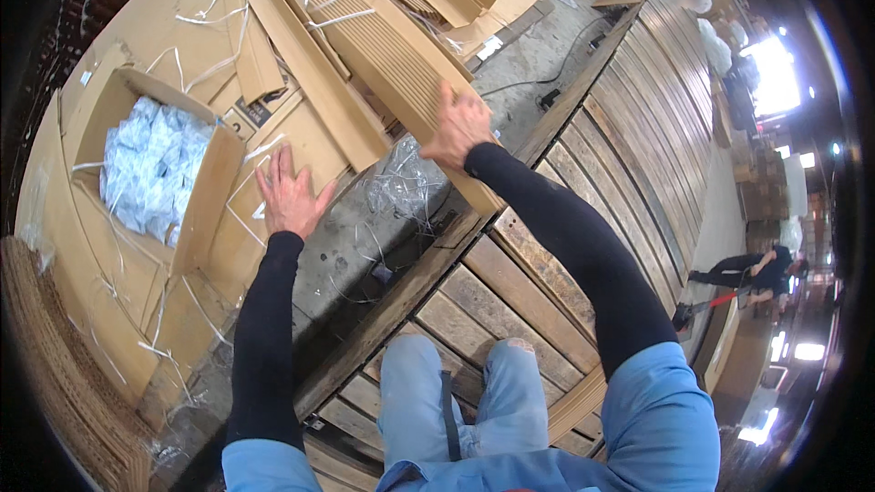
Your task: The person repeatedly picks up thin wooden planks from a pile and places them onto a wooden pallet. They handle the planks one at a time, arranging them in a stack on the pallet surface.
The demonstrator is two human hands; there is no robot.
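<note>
My right hand (pixel 460 128) lies on a long bundle of folded tan cardboard strips (pixel 392 59), near its lower end, with the thumb apart from the fingers. The bundle slants from the upper middle down to the edge of the wooden slatted platform (pixel 519 282). Over flat cardboard sheets (pixel 319 141) at the left, my left hand (pixel 293 200) has its fingers spread and holds nothing. I cannot tell whether it touches the sheet. Between the two hands ends another folded cardboard piece (pixel 314 73).
An open cardboard box (pixel 196 228) filled with crumpled clear plastic (pixel 155 164) stands at the left. Loose white straps (pixel 241 32) lie across the cardboard. Clear plastic wrap (pixel 406 178) sits on the concrete floor between the cardboard and platform. A person (pixel 770 269) stands far right.
</note>
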